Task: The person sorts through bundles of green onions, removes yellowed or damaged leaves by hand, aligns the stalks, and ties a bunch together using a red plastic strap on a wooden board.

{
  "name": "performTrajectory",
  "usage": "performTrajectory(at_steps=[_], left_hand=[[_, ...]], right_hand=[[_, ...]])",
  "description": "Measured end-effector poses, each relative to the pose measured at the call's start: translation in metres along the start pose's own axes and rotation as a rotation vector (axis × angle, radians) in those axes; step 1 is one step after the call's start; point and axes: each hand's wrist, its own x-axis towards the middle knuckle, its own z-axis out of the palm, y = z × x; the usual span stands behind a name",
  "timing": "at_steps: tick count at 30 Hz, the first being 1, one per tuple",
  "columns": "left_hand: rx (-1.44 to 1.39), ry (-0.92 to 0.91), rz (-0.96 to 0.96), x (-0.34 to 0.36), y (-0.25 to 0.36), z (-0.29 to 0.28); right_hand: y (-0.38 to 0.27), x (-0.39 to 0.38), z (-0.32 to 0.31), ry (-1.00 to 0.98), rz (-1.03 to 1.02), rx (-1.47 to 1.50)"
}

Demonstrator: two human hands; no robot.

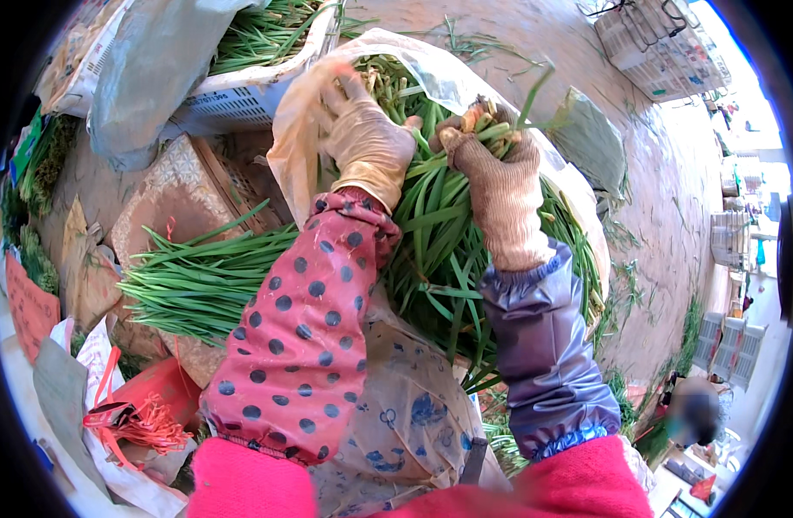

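Note:
In front of me a whitish plastic bag [461,79] is spread around a heap of garlic chives [435,229], long flat green leaves with pale brownish root ends. My right hand [500,177], in a brown knit glove, is closed around the root ends of a bunch; its leaves hang down into the heap. My left hand [366,142], in a pale rubber glove, lies at the bag's left side with fingers and thumb spread, slightly blurred at the tips. Left of my forearm, a neat bundle of garlic chives [206,281] rests on a patterned surface [159,203].
A white crate [232,104] holding more greens stands at the far left, partly draped with grey plastic sheeting [150,73]. Red ties [146,423] lie at the lower left. Stacked crates [660,52] stand far right. Loose leaves litter the floor [655,224]; a blurred person [694,410] is at lower right.

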Motion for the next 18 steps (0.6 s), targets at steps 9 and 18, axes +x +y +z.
performTrajectory(at_steps=[9, 18], left_hand=[[0.546, 0.073, 0.668, 0.016, 0.015, -0.010], [0.475, -0.315, 0.759, 0.026, 0.015, -0.022]], right_hand=[[0.010, 0.012, -0.012, 0.253, 0.362, -0.224], [0.009, 0.041, 0.000, 0.138, 0.280, -0.507]])
